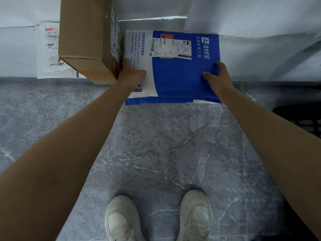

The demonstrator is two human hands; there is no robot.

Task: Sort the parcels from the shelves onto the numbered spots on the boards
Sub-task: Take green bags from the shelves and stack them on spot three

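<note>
A flat blue and white mailer parcel (175, 73) with a shipping label lies half on a white-covered shelf (260, 56), its near end sticking out over the floor. My left hand (132, 73) grips its white left edge, thumb on top. My right hand (217, 79) grips its blue right edge, thumb on top. A tall brown cardboard box (86, 37) stands just left of the mailer, touching my left hand. A white plastic mailer (50, 53) with a label lies left of the box, partly hidden behind it.
Grey marbled floor tiles (156, 145) spread below the shelf edge. My two white shoes (158, 218) stand at the bottom centre. A black plastic crate (302, 119) shows at the right edge. White sheeting hangs behind the shelf.
</note>
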